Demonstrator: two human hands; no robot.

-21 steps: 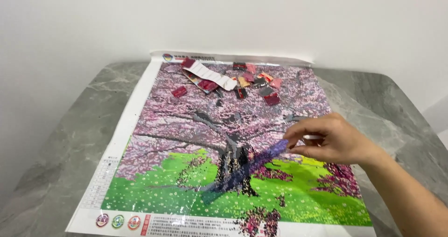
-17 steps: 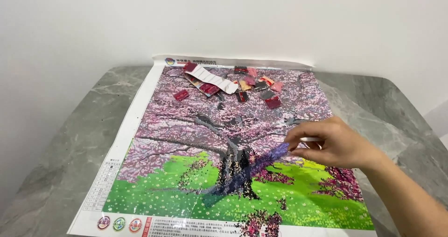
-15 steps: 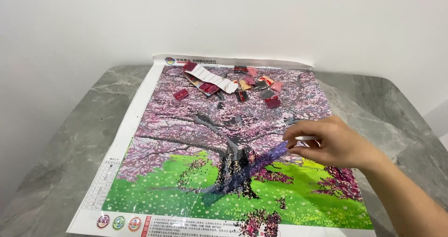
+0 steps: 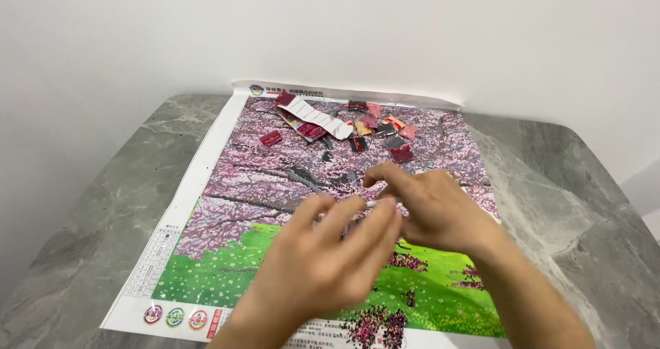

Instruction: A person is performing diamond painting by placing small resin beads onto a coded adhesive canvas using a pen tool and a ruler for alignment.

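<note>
Both hands now meet over the middle of the picture sheet — earlier only the right hand was there.

Left hand (image 4: 323,260) has come in from the bottom edge, blurred, fingers curled toward a thin pale stick (image 4: 375,203) that lies between the two hands; whether it grips the stick I cannot tell. Right hand (image 4: 430,208) has shifted left from the sheet's right side, its fingers pinched together on the stick. The sheet (image 4: 227,191) — a pink blossom tree over green grass — lies flat on the grey marble table (image 4: 96,205). Three round badges (image 4: 175,316) sit on its bottom-left white margin. Small red, pink and grey packets (image 4: 375,124) and a white paper strip (image 4: 317,117) lie scattered along its top.
</note>
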